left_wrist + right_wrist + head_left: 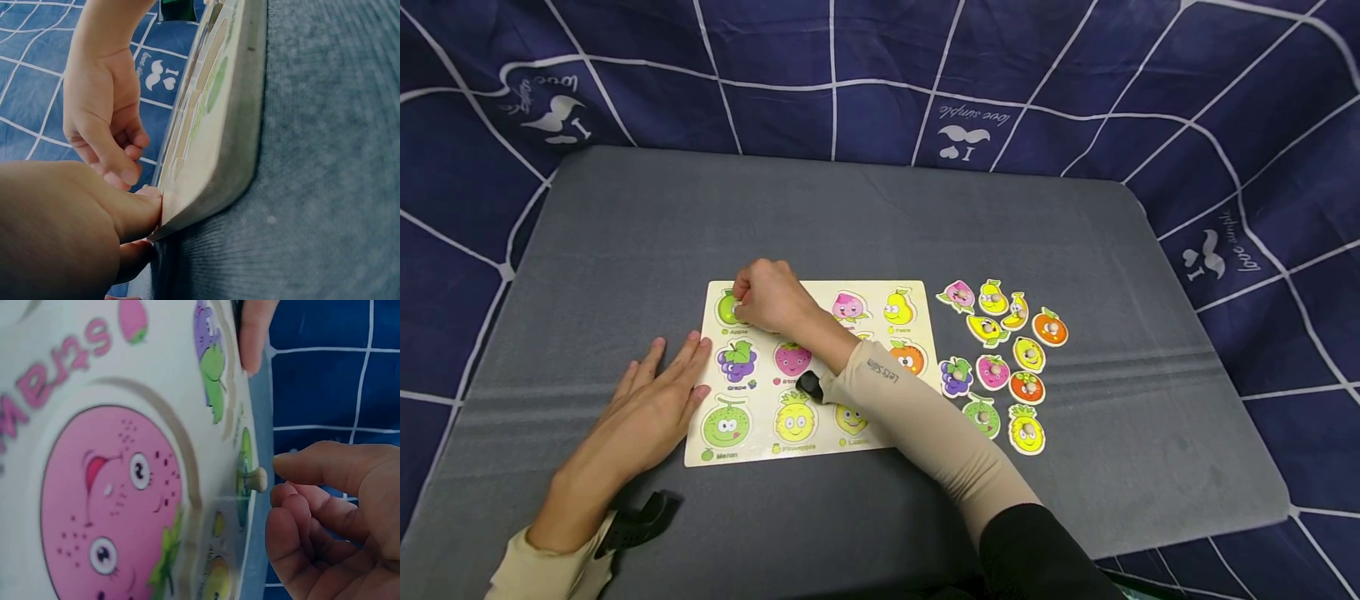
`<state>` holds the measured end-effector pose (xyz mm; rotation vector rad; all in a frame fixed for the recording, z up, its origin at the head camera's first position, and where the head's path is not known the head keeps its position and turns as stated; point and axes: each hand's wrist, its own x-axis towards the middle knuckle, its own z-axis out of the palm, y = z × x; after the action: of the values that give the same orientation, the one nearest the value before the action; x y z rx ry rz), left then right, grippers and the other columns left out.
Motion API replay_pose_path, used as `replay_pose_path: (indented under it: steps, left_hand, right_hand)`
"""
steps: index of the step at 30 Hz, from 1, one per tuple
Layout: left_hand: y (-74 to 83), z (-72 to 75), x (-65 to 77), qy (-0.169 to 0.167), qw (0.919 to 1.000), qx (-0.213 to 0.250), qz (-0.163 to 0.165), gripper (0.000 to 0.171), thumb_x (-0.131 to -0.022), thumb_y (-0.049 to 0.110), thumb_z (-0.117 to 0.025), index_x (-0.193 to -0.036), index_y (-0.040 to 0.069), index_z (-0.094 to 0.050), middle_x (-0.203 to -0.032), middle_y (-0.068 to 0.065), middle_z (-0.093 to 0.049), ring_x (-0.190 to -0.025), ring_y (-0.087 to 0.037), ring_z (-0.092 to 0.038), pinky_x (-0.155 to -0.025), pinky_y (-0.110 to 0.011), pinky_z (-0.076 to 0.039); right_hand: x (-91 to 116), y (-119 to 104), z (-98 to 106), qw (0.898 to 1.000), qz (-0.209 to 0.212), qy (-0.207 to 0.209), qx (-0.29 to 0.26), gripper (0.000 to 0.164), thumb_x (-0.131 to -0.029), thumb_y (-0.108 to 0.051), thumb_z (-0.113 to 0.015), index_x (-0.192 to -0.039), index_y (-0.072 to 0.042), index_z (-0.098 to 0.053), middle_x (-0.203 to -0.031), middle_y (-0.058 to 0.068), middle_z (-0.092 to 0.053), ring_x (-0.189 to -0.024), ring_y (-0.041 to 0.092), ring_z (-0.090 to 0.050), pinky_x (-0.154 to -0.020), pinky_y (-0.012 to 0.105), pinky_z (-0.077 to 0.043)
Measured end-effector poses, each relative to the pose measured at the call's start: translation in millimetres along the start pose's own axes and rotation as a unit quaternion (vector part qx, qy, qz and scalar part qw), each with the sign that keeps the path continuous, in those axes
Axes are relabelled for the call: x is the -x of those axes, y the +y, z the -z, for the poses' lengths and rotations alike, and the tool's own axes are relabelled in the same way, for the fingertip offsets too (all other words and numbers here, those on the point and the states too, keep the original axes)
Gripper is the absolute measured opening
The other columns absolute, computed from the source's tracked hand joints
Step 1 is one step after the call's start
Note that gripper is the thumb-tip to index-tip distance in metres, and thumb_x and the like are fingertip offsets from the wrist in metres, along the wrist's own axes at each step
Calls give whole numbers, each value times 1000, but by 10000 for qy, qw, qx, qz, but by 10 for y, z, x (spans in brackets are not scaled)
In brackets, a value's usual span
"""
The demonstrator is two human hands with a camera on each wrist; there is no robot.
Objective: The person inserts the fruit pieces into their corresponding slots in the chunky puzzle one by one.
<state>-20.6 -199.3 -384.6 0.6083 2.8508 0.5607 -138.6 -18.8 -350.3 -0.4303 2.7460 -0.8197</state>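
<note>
A wooden fruit puzzle board (765, 346) lies on the grey table, with printed fruit pictures and names. My right hand (771, 296) is over its far left corner, beside the green apple piece (726, 310). In the right wrist view, the thumb and curled fingers of the right hand (331, 519) are just off the apple's wooden knob (256, 480), with nothing between them. My left hand (651, 404) lies along the board's left side, fingers extended. In the left wrist view, the thumb of the left hand (69, 219) touches the board's edge.
Right of the board lie several loose knobbed pieces, among them a peach (957, 296), a grape (956, 382), a strawberry (992, 372), an orange (1050, 328) and a pineapple (1026, 433). The right forearm (917, 408) covers part of the board. A blue checked cloth (880, 108) surrounds the table.
</note>
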Motion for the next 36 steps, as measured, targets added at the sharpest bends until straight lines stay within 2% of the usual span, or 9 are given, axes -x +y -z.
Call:
replay_pose_path:
  steps: [8,17,25,36]
  left_hand:
    - [-5,-12,-6,-7,10000,5,4,55,-98,23,-42,-146,5,-20,-150,-16,-16,-132,-49,-2,-99,-66,-3]
    - [-1,-15,-11,-79,10000,-1,48,56,-99,23,-41,-146,6,-17,-150,-16,-14,-133,-48,1,-100,-65,0]
    - [5,-1,-4,-54,10000,17,48,56,-99,21,-41,-147,7,-15,-151,-15,-13,-133,-49,1,-100,-65,-1]
    - [-11,-12,-2,41,10000,14,-32,57,-98,20,-41,-147,10,-13,-151,-13,-14,-133,-48,-2,-100,-65,-2]
  right_hand:
    - [73,0,67,9999,102,49,-118,6,-77,-15,-71,-82,-15,-68,-69,-10,-60,-67,4,-55,-57,15,-41]
    - [197,70,150,9985,311,291,-334,5,-76,-15,-71,-78,-14,-67,-65,-8,-58,-60,6,-52,-54,16,-40]
    - [342,139,280,9966,335,339,-676,9,-77,-14,-71,-85,-9,-68,-67,-8,-60,-64,5,-54,-59,15,-42]
    - [448,298,379,9965,313,535,-557,7,-76,-16,-71,-81,-13,-68,-65,-10,-60,-63,4,-54,-59,17,-42]
